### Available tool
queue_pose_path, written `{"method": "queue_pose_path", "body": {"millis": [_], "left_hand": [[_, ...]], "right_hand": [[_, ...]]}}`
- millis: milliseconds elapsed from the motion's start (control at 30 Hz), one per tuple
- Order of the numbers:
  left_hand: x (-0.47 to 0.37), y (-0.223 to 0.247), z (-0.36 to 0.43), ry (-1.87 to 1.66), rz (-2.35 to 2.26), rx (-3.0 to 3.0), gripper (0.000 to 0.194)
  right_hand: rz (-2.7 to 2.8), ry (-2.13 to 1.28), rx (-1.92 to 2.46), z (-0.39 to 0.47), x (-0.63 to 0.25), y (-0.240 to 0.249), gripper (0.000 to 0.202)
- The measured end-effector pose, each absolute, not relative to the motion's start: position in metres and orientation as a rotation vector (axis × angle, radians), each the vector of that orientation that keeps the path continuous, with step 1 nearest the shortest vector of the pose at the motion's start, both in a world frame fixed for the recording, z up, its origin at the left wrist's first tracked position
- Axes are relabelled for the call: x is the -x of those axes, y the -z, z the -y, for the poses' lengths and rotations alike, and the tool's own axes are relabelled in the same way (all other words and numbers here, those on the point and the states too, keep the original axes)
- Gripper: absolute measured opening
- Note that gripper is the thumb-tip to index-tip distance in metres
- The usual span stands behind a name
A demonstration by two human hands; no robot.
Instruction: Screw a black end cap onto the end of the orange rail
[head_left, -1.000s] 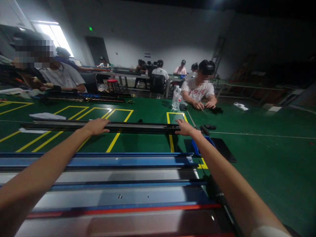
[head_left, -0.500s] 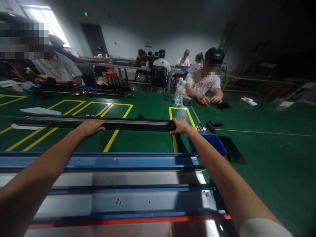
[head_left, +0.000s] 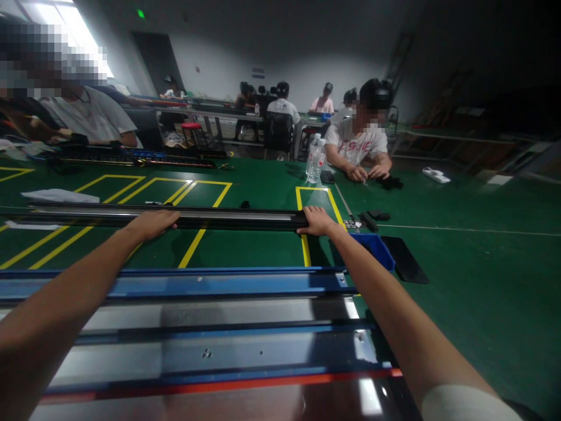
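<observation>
A long black rail (head_left: 236, 219) with a pale strip along its middle lies crosswise over the green table (head_left: 473, 257). My left hand (head_left: 156, 224) is closed over it left of its middle, fingers on the far side. At its right end, my right hand (head_left: 319, 221) grips it with the thumb on the near edge and the fingers over the top. Closer to me, several long metal panels with blue edges (head_left: 263, 283) lie side by side, and a red-edged panel (head_left: 245, 383) is nearest. Both forearms reach across these panels.
Yellow tape (head_left: 193, 248) marks areas on the table. Right of my right hand are a blue bin (head_left: 376, 248) and a flat black tray (head_left: 405, 260). Water bottles (head_left: 314, 161) stand farther back. A co-worker (head_left: 359, 137) sits opposite; another person (head_left: 92, 114) is at left.
The whole view has shifted slightly, so the scene sits a little farther left and up. Both hands keep their hold on the rail, with no clear movement along it.
</observation>
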State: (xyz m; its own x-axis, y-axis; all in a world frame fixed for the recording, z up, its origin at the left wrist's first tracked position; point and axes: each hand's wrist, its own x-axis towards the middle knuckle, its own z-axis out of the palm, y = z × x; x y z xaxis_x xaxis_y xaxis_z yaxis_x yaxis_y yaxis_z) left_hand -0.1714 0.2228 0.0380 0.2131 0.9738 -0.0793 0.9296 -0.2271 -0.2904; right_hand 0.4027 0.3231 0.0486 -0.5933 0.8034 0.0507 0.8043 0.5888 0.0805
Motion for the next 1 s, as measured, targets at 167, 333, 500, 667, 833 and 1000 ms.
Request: {"method": "queue_pose_path", "body": {"millis": [167, 333, 500, 667, 833, 1000], "left_hand": [[0.171, -0.046, -0.219, -0.336, 1.823, 2.309, 0.026], [0.169, -0.058, -0.217, -0.364, 1.814, 2.302, 0.019], [0.164, -0.063, -0.210, -0.411, 1.795, 2.302, 0.024], [0.162, -0.055, -0.200, -0.422, 1.781, 2.322, 0.031], [0.158, -0.049, -0.191, -0.394, 1.796, 2.333, 0.028], [0.153, -0.050, -0.185, -0.410, 1.813, 2.332, 0.028]], "right_hand": [[2.784, 0.129, 1.407, -0.320, -0.404, -0.050, 0.070], [2.778, 0.125, 1.411, -0.314, -0.407, -0.053, 0.070], [2.783, 0.132, 1.428, -0.305, -0.410, -0.057, 0.070], [2.800, 0.124, 1.429, -0.293, -0.413, -0.054, 0.069], [2.808, 0.114, 1.422, -0.286, -0.415, -0.051, 0.074], [2.802, 0.106, 1.429, -0.286, -0.416, -0.050, 0.076]]}}
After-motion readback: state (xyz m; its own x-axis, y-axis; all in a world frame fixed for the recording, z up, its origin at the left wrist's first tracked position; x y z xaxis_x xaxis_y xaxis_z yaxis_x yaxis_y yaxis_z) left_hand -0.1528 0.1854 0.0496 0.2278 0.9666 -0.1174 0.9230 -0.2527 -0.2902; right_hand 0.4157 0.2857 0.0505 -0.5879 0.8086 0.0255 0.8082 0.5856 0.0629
